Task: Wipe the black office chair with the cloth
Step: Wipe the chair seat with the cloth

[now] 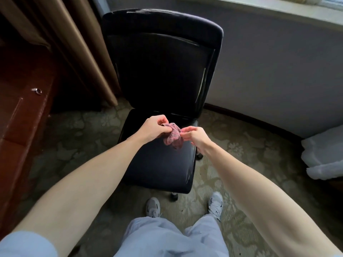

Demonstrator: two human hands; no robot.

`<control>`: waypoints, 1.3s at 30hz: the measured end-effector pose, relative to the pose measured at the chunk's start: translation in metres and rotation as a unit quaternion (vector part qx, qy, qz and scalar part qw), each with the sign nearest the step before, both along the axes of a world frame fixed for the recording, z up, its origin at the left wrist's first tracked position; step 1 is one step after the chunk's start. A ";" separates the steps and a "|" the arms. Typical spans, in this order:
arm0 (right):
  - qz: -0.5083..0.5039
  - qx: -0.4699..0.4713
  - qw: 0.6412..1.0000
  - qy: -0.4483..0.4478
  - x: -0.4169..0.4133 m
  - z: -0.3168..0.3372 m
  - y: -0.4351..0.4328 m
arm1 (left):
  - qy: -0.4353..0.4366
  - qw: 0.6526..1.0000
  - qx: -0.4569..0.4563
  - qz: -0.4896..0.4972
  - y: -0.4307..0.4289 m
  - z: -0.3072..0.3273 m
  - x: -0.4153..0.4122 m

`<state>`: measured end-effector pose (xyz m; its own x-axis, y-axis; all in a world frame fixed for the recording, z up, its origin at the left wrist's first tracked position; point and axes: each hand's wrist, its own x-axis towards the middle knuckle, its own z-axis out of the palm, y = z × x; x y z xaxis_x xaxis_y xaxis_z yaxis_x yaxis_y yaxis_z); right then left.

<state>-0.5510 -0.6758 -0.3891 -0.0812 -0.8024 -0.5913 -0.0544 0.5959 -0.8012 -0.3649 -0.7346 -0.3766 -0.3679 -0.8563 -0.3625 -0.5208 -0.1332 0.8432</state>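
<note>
Above the rear half of the chair's seat, the left hand [154,129] and right hand [195,135] meet around a bunched pink cloth [173,139]. The left hand comes in from the left with its wrist bent and its fingers curled tight, thumb and fingertips pinching the cloth's upper left part. The right hand reaches in from the right with its fingers only lightly bent, their tips at the cloth's right edge; I cannot tell whether they nip the fabric or merely touch it. Both forearms are bare and stretched forward, converging towards the cloth. The cloth hangs crumpled between the two hands, its lower end dangling close over the seat; whether it touches the seat is unclear.

The black office chair [159,164] faces the person, its backrest upright behind the hands. One caster [174,196] shows under the seat's front edge. Light trousers [167,238] and two pale shoes [215,204] stand on patterned carpet [74,130] just before the chair. A dark wooden desk [20,101] runs along the left, a tan curtain [81,43] hangs beside the backrest, and white bedding [324,154] lies at the right edge.
</note>
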 end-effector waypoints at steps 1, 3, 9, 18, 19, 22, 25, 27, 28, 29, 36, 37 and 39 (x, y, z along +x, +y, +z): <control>0.001 -0.002 1.000 -0.002 -0.009 -0.004 -0.002 | -0.003 1.000 0.000 0.010 0.001 -0.001 -0.008; 0.006 -0.011 1.000 0.001 -0.027 -0.011 -0.008 | -0.017 0.999 -0.001 0.033 0.005 -0.002 -0.025; 0.058 -0.039 0.997 0.021 -0.082 -0.030 -0.019 | -0.031 0.990 0.058 0.126 0.024 0.003 -0.077; 0.149 -0.032 0.984 0.088 -0.123 -0.054 0.017 | 0.049 0.969 0.115 0.214 0.088 -0.026 -0.120; 0.142 -0.037 0.984 0.098 -0.125 -0.057 0.017 | 0.051 0.969 0.110 0.215 0.088 -0.026 -0.122; 0.123 -0.050 0.986 0.103 -0.126 -0.056 0.016 | 0.044 0.969 0.079 0.231 0.087 -0.027 -0.124; 0.112 -0.073 0.985 0.109 -0.120 -0.050 0.012 | 0.047 0.966 0.069 0.244 0.084 -0.034 -0.118; 0.116 -0.079 0.982 0.126 -0.120 -0.049 0.012 | 0.046 0.964 0.070 0.251 0.085 -0.034 -0.117; 0.118 -0.080 0.981 0.135 -0.119 -0.049 0.013 | 0.046 0.964 0.070 0.253 0.087 -0.036 -0.115; 0.126 -0.079 0.978 0.143 -0.117 -0.050 0.016 | 0.050 0.962 0.072 0.258 0.092 -0.039 -0.113; 0.154 -0.045 0.982 0.099 -0.107 -0.041 0.030 | 0.031 0.950 0.058 0.306 0.112 -0.050 -0.105; 0.151 -0.020 0.986 0.063 -0.108 -0.037 0.030 | 0.026 0.948 0.058 0.312 0.113 -0.050 -0.105; 0.149 0.017 0.989 0.013 -0.111 -0.033 0.030 | 0.023 0.945 0.058 0.322 0.114 -0.052 -0.108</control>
<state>-0.6619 -0.6462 -0.4221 0.1405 -0.7729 -0.6188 -0.2522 0.5764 -0.7773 -0.4730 -0.6210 -0.4284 0.1989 -0.8632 -0.4640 -0.2636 -0.5031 0.8230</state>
